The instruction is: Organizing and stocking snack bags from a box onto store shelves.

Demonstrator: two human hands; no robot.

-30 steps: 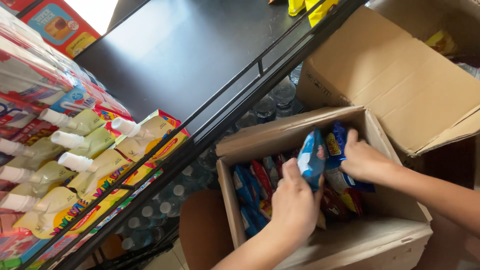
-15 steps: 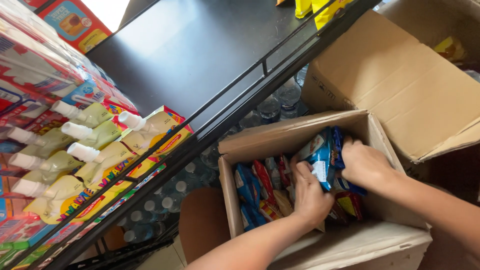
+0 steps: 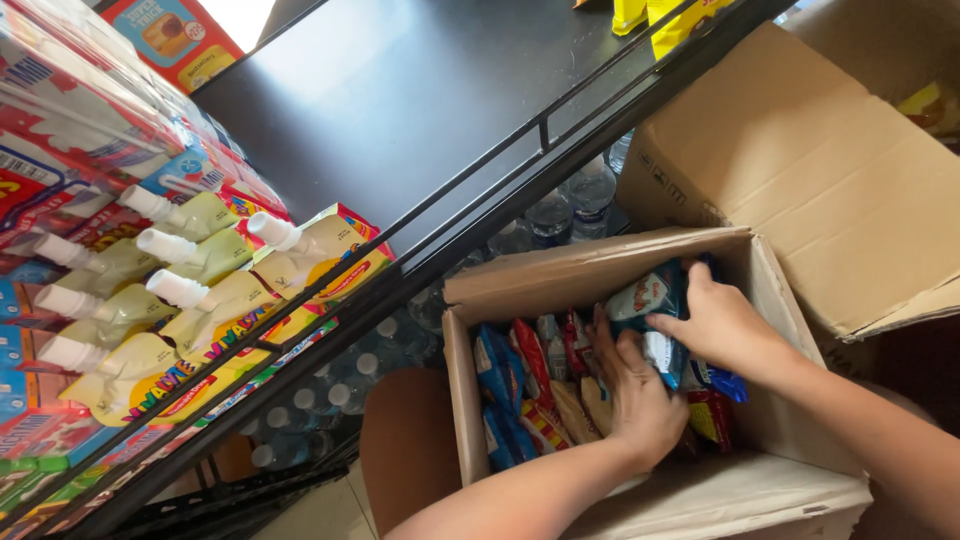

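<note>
head view, hands: we see both of our hands down inside the open cardboard box (image 3: 600,275) at the near right.
left hand (image 3: 640,395): fingers curled narrow against the side of a teal snack packet (image 3: 648,300), pressing it from the near side; it seems to steady the packet among the others.
right hand (image 3: 725,325): fingers wrapped over the far top of the same packet, thumb toward us, so we hold it between the two hands.
packet place: upright in the middle of the box, just above the packed rows.
box contents: blue and red snack packets (image 3: 520,380) stand on edge in tight rows, likely so more fit.
second box: a larger cardboard box (image 3: 800,170) lies tilted at the far right, touching ours.
shelf: a black shelf (image 3: 400,110) runs across the left and far side, its rail (image 3: 470,215) keeping goods from sliding.
pouches: pale spouted pouches (image 3: 200,265) lie at the left, caps pointing left.
below: water bottles (image 3: 560,205) sit under the shelf.
</note>
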